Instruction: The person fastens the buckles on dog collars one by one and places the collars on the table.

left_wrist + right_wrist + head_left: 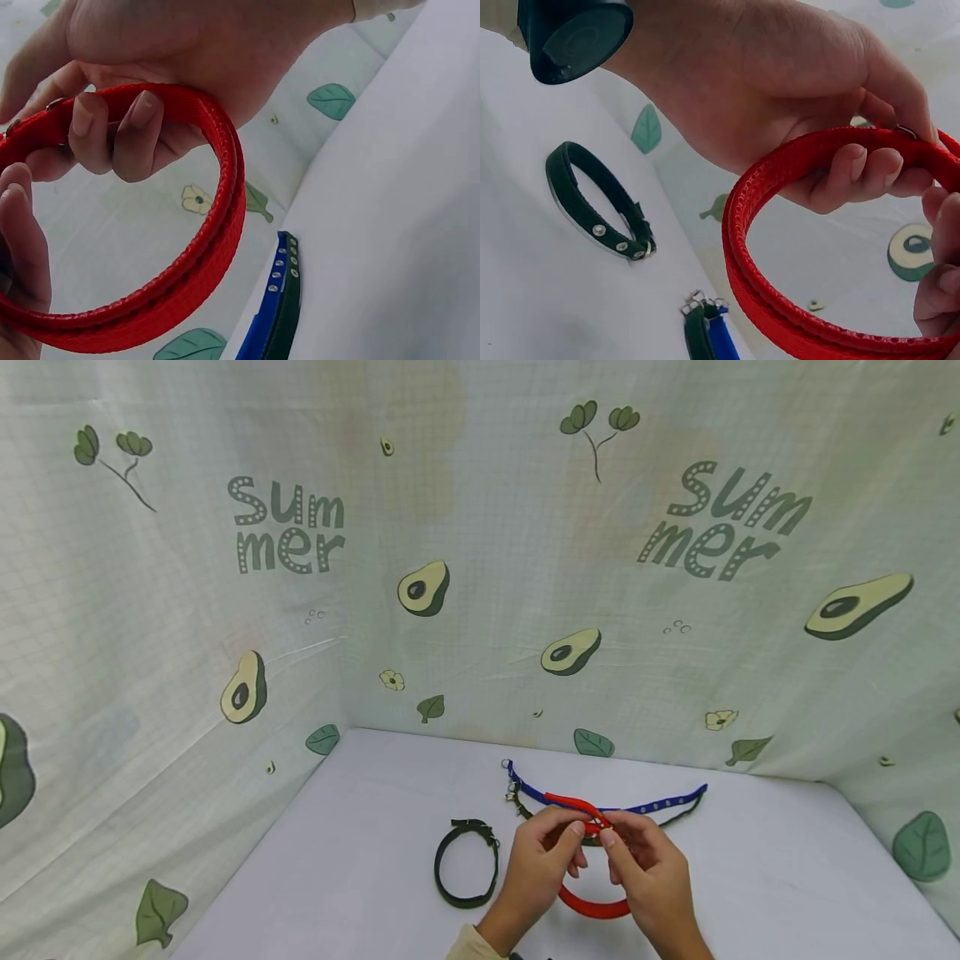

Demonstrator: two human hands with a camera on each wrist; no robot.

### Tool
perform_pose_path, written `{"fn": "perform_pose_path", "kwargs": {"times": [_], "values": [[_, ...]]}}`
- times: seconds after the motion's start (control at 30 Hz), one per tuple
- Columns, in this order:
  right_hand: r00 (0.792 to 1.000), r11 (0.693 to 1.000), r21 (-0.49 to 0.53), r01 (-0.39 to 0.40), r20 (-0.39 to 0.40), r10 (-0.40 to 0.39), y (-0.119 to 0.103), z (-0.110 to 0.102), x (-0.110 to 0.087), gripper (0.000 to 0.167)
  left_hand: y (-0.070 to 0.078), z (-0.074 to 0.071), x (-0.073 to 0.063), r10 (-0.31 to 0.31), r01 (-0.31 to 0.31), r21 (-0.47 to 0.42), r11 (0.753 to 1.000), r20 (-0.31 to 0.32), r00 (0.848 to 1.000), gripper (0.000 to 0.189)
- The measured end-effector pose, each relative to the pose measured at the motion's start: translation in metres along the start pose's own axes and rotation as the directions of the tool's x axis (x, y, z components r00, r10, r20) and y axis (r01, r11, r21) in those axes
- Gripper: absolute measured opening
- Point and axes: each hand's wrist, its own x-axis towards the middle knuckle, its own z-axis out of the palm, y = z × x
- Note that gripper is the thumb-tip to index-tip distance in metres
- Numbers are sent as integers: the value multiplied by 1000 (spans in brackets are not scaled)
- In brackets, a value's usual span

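Red collar [596, 911] gripped from two sides, probably light and bendy

At the left, on the white table [337, 860]: a green collar [467, 902], looped into a ring, lying apart.

Next, the left hand [536, 852]: gripping the red band near its metal fittings [55, 103], fingers curled round it from inside the loop. Above this hand, a loose end [567, 801] pointing left.

In the middle, between the hands and seemingly clear of the table: the red collar's loop, hanging in a smooth curve. Likely little weight for fingertips; soft across the flat, perhaps, yet springy enough to keep its round. Slightly glossy, so maybe a touch slick, with a textured surface likely to help. Hardly fragile. Best held close beside the fittings, one hand each side, thumb against fingers across the band; held low on the loop, apt to swing and twist.

Then the right hand [651, 870]: gripping the same band, fingers curled round, facing the left.

Behind, reaching past the right hand: a blue collar [660, 804] with metal eyelets, alongside a second green collar [288, 315].
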Motion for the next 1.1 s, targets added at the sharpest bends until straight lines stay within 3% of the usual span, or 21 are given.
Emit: {"fn": "perform_pose_path", "kwargs": {"times": [0.23,0.4,0.63,0.87,1.1], "values": [[999,999,2,-46,-28,47,-2,-1,2,21,0,3,-1,131,-133,98,986,26,991,20],[994,994,13,-106,-31,107,-2,-3,3,22,-1,4,-2,147,-155,187,970,54,988,22],[987,989,23,-149,-52,150,-4,-3,5,22,-4,6,-2,234,-248,303,920,82,969,25],[980,982,15,-190,-52,191,-5,-1,6,23,-4,9,-3,239,-252,314,915,82,968,24],[980,980,33,-196,-36,198,-4,-2,6,23,-5,11,-2,334,-343,391,854,92,938,23]]}}
